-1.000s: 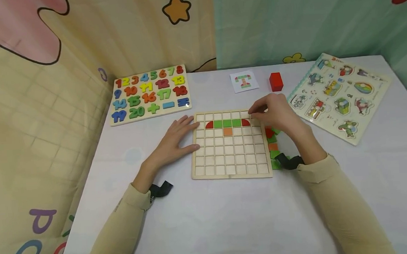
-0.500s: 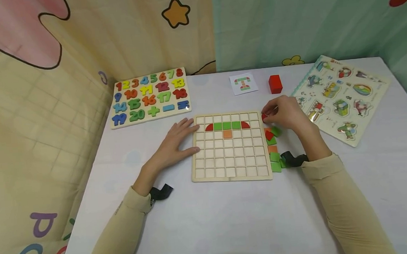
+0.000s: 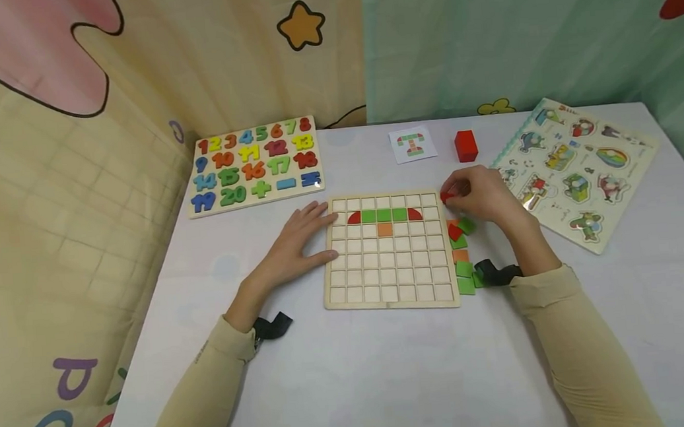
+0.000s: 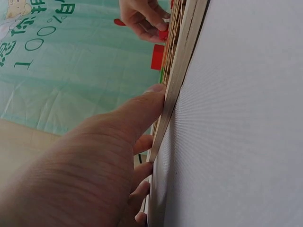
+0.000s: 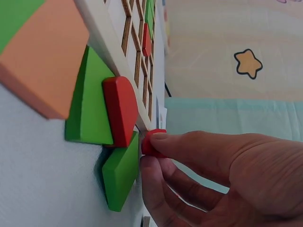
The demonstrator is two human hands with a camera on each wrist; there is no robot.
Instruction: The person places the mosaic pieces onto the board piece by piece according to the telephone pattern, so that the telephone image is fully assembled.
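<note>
A wooden grid board (image 3: 392, 294) lies on the white table. Its second row holds three green squares (image 3: 384, 215) between two rounded red pieces (image 3: 415, 214), with an orange square (image 3: 385, 229) below the middle one. My left hand (image 3: 291, 247) rests against the board's left edge, thumb and fingers spread along it. Just off the upper right corner, my right hand (image 3: 479, 194) pinches a small red tile (image 5: 154, 143) between thumb and fingers, which hide part of it. Another red tile (image 5: 121, 111) leans on green ones (image 5: 120, 177) beside the board.
More green and orange tiles (image 3: 461, 256) lie along the board's right edge. Behind it are a pattern card (image 3: 424, 155) and a red block (image 3: 466, 146). A number puzzle (image 3: 222, 209) stands back left, a picture puzzle (image 3: 598, 176) to the right.
My right hand has moved from over the board's upper right cells to just beyond its right edge, where a red tile now shows in its fingers. The left hand stays at the left edge.
</note>
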